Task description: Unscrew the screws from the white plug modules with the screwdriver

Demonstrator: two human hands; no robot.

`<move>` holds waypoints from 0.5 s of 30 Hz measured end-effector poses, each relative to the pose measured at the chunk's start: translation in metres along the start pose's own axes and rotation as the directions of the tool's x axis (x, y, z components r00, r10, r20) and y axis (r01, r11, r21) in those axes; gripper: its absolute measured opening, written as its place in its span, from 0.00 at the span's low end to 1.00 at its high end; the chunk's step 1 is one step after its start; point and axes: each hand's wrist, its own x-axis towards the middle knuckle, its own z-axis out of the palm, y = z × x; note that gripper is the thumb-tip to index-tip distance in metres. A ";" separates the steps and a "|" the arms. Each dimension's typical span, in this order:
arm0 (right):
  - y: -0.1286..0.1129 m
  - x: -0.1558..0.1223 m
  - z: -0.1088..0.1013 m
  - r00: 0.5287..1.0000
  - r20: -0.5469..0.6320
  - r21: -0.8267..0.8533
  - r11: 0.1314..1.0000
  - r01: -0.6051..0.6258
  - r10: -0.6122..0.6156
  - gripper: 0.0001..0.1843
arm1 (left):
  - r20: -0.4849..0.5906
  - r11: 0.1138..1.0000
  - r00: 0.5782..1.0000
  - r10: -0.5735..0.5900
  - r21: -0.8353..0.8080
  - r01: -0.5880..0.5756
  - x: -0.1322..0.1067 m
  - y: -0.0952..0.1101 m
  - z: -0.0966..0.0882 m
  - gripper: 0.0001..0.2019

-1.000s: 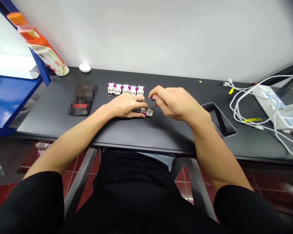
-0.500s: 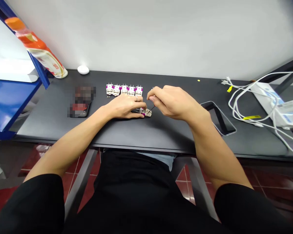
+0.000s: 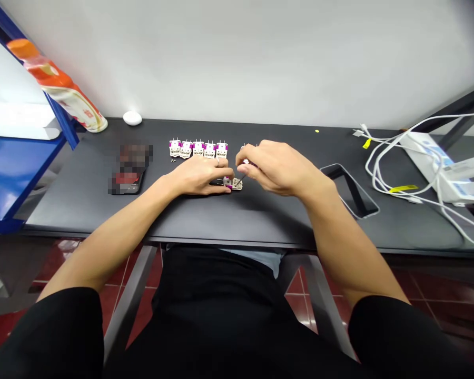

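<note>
On the dark table, my left hand [image 3: 200, 176] is closed on a small white and purple plug-like part with metal pins [image 3: 233, 183], held between thumb and fingers. My right hand [image 3: 274, 166] pinches a thin dark screwdriver-like tool [image 3: 242, 179]; its tip meets the right end of that part, and its handle is hidden in my fingers. Behind my left hand, several similar white and purple parts [image 3: 198, 148] stand in a row, pins pointing away. More such parts show partly behind my right fingers. Tiny screws [image 3: 173, 160] lie left of the row.
A phone [image 3: 130, 179], partly blurred out, lies at left. Further back are a white oval object [image 3: 132, 118] and an orange-capped bottle [image 3: 63, 87]. To the right lie a clear-edged phone case or phone [image 3: 349, 192], white cables [image 3: 379, 179] and a white box [image 3: 434, 163].
The view has shifted slightly. Both hands stay at the same part, with the tool tip still against it; the right hand has turned only a little.
</note>
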 end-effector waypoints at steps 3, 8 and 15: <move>0.000 0.000 0.001 0.997 0.014 -0.009 0.997 -0.073 0.073 0.14 | 0.003 1.000 1.000 0.008 -0.004 -0.008 0.000 0.000 0.000 0.15; 0.000 -0.002 0.000 1.000 -0.007 0.036 0.999 -0.012 0.012 0.18 | -0.006 1.000 1.000 0.023 0.000 -0.023 0.000 -0.001 -0.001 0.16; 0.001 -0.002 0.000 1.000 -0.007 -0.013 1.000 0.000 0.000 0.15 | -0.007 1.000 1.000 0.007 -0.021 -0.007 0.000 -0.001 0.001 0.16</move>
